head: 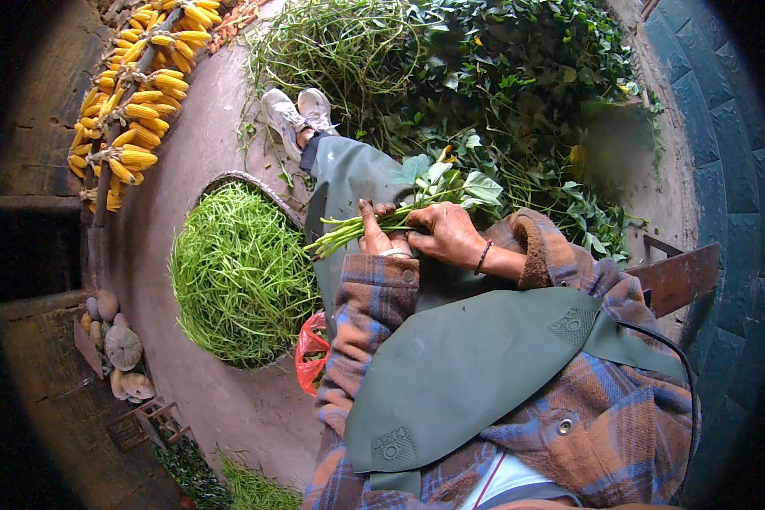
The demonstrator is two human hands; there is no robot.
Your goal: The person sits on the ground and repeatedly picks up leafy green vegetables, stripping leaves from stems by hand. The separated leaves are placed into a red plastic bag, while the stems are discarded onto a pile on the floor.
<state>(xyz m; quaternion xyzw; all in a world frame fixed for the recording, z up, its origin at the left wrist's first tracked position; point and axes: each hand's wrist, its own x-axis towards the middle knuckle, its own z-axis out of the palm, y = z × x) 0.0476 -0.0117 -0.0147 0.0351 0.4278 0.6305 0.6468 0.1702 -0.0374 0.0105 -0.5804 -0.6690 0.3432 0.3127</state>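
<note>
A bunch of green leafy stems [344, 233] lies across my left hand [379, 233], with the cut ends pointing left and the leaves [449, 182] to the upper right. My left thumb and fingers are closed around the stems. Against the bunch, my right hand [449, 233] has its fingers bent at the stems, just right of the left hand; its fingertips are partly hidden, so what they pinch is unclear. Both hands are above my lap, over a grey-green waterproof apron [472, 357]. Left of my knees stands a round basket [268, 185] heaped with trimmed green stems [242, 274].
A large pile of leafy vines [484, 83] covers the floor beyond my shoes [287, 118]. Bundled corn cobs [134, 108] hang at the upper left. Pumpkins [123, 347] sit by the left wall. A red plastic bag [311, 354] is beside the basket, and a wooden board [679, 277] is at right.
</note>
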